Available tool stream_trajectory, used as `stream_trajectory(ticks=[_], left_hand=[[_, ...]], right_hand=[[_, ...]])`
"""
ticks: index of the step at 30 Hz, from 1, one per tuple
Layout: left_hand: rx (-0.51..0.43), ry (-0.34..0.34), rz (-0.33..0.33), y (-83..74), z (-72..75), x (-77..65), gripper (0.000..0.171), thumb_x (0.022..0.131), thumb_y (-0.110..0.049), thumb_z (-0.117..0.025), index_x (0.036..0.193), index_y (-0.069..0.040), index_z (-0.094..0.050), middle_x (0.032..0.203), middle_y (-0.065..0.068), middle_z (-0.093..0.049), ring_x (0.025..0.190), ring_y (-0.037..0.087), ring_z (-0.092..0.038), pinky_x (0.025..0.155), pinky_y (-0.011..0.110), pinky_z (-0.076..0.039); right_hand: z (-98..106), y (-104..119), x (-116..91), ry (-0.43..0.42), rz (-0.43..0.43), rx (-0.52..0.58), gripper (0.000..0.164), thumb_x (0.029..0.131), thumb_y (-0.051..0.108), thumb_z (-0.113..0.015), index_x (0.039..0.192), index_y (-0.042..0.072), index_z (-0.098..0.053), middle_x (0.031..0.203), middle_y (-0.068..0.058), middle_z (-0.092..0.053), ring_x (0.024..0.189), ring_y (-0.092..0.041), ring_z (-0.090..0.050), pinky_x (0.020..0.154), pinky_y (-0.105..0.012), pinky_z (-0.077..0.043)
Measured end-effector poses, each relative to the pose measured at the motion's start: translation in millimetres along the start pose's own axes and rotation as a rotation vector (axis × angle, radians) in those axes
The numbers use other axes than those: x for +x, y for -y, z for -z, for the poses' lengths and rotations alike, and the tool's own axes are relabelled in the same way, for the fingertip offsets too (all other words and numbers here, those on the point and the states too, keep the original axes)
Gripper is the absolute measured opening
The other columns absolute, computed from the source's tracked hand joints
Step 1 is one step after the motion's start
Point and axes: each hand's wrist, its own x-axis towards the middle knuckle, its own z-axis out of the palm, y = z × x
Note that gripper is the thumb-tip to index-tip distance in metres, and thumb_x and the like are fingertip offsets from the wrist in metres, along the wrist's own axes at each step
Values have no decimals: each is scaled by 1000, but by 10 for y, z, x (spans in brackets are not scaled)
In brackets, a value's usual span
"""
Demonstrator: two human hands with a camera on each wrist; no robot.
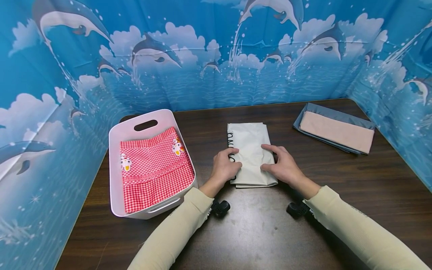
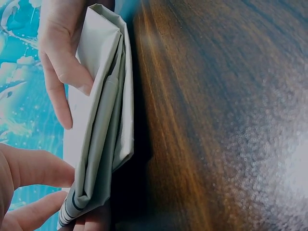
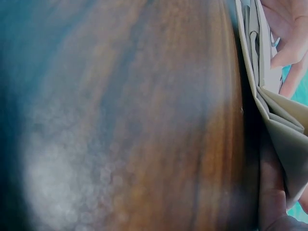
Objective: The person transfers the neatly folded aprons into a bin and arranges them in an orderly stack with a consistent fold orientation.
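A folded off-white cloth (image 1: 249, 150) with black lettering along its left edge lies on the table in the head view. My left hand (image 1: 224, 167) grips its left side, thumb and index finger on top; the left wrist view shows more fingertips (image 2: 91, 222) under the edge. On the opposite side my right hand (image 1: 283, 167) holds the cloth with thumb and index finger above, while a finger (image 3: 272, 192) reaches beneath it in the right wrist view. Stacked layers of the folded cloth (image 2: 103, 120) show at its near edge. The cloth hides the remaining fingers.
To the left stands a white plastic bin (image 1: 114, 180) with a handle slot, holding a red-checked cloth (image 1: 155, 168) with cartoon figures. A beige folded cloth (image 1: 337, 131) lies on a blue-grey one (image 1: 341, 112) at the back right. A dolphin-printed curtain (image 1: 202, 86) surrounds the dark wooden table (image 1: 256, 232).
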Motion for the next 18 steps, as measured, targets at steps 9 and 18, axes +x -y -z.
stream_trajectory(ticks=[9,18], left_hand=[[1,13,8,2,26,-13,50,90,-1,-72,139,-13,-73,150,16,-65,141,34,-56,96,42,-49],[-15,21,8,-2,18,-35,55,90,2,-69,143,-14,-71,155,16,-60,124,32,-56,79,36,-42]], right_hand=[[-9,23,-9,-4,5,12,74,95,16,-74,164,18,-47,160,-23,-41,116,-36,-53,92,-45,-46],[1,52,-18,-35,18,25,74,92,11,-75,162,14,-50,156,-23,-44,115,-36,-53,90,-44,-48]])
